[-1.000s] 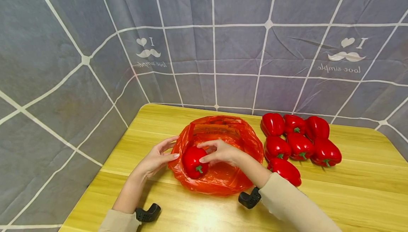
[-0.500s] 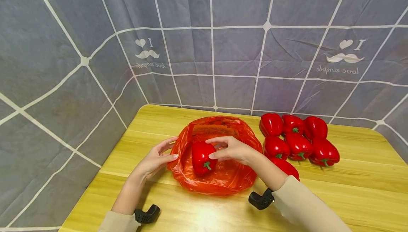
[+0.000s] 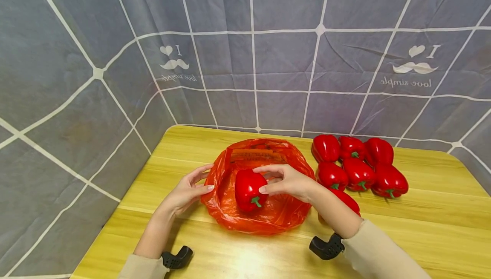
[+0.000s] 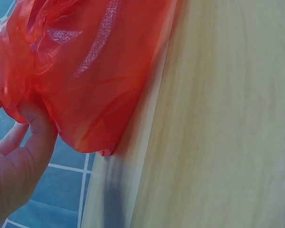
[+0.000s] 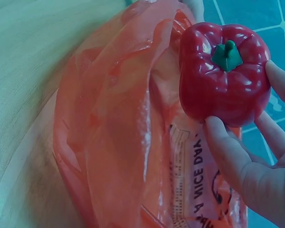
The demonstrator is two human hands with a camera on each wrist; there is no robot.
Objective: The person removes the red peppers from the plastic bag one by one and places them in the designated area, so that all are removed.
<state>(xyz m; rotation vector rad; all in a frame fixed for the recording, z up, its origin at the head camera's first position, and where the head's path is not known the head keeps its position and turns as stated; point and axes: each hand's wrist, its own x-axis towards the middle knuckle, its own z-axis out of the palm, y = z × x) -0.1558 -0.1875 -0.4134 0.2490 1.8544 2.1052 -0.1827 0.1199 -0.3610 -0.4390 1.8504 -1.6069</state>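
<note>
Over the mouth of a red plastic bag (image 3: 268, 224), my right hand (image 3: 289, 184) holds a glossy red bell pepper (image 3: 247, 187) with a green stem. In the right wrist view, thumb and fingers grip the sides of this bell pepper (image 5: 223, 85), stem facing the camera. My left hand (image 3: 186, 194) pinches the left side of the bag's rim; the left wrist view has its thumb (image 4: 35, 116) against the thin plastic (image 4: 99, 95). The bag stands open on the table, printing on its far inner wall.
To the right of the bag lie several more red bell peppers (image 3: 358, 174) in a close group; my right forearm partly covers the nearest one (image 3: 347, 200). The wooden table (image 3: 433, 219) meets a grey curtain (image 3: 284, 70) with white lines behind and at the left.
My right hand has moved the bell pepper rightward from the left side of the bag toward its middle. The left hand stays at the rim.
</note>
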